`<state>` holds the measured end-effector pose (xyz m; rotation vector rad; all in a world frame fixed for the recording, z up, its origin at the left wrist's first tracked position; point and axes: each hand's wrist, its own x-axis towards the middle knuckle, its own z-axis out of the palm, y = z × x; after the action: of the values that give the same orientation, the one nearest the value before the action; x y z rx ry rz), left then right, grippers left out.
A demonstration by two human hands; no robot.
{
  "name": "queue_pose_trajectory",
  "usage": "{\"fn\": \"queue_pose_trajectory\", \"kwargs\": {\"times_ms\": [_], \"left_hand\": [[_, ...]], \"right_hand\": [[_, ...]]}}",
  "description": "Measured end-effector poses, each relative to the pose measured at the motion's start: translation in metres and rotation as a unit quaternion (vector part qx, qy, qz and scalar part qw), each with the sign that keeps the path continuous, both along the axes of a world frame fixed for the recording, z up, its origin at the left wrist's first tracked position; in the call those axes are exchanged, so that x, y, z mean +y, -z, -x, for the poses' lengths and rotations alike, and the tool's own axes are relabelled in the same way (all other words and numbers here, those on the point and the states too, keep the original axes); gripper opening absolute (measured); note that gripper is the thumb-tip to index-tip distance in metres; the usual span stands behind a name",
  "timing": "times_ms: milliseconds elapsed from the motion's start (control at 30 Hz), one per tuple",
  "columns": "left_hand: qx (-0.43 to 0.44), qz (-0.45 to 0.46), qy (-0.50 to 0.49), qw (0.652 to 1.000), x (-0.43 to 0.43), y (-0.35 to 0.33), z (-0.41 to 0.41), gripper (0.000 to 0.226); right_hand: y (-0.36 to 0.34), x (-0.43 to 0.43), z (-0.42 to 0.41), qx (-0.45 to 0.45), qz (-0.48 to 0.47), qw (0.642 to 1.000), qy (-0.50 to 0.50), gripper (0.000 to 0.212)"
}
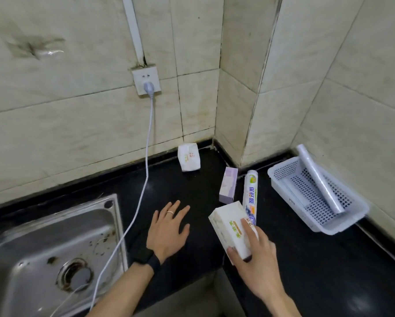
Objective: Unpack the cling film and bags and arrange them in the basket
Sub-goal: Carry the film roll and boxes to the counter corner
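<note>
My right hand (257, 255) grips a white box of bags (230, 227) with green print, thumb under its near end and fingers over the top, above the black counter. My left hand (169, 227) lies flat on the counter with fingers spread, holding nothing. A wrapped cling film roll (251, 193) with blue lettering lies just beyond the held box. A purple box (228, 185) stands beside it. Another white pack (189, 160) stands by the back wall. The white perforated basket (281, 179) sits at the right with a bare cling film roll (317, 177) leaning in it.
A steel sink (54, 248) fills the lower left. A white cable (144, 179) runs from the wall socket (146, 80) down across the counter and the sink rim. Tiled walls close the counter at the back and right. The counter edge drops away between my arms.
</note>
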<state>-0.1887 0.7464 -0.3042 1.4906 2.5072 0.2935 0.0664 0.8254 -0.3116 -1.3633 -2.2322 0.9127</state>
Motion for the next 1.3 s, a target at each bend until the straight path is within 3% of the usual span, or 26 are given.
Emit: {"fn": "queue_pose_trajectory", "kwargs": {"times_ms": [233,533,867,1300], "left_hand": [[-0.023,0.036,-0.034,0.999,0.051,0.021,0.042,0.058],[-0.080,0.127,-0.069,0.986,0.108,0.090,0.107,0.064],[-0.094,0.175,-0.080,0.977,0.121,0.160,0.126,0.070],[-0.074,0.185,-0.070,0.977,0.117,0.173,0.126,0.069]], "right_hand": [[0.010,0.065,0.071,-0.062,0.014,0.998,-0.015,0.084],[0.049,0.129,0.179,-0.215,-0.017,0.976,-0.026,0.082],[0.093,0.157,0.245,-0.244,-0.117,0.962,-0.031,0.078],[0.114,0.162,0.262,-0.299,-0.081,0.949,-0.055,0.087]]}}
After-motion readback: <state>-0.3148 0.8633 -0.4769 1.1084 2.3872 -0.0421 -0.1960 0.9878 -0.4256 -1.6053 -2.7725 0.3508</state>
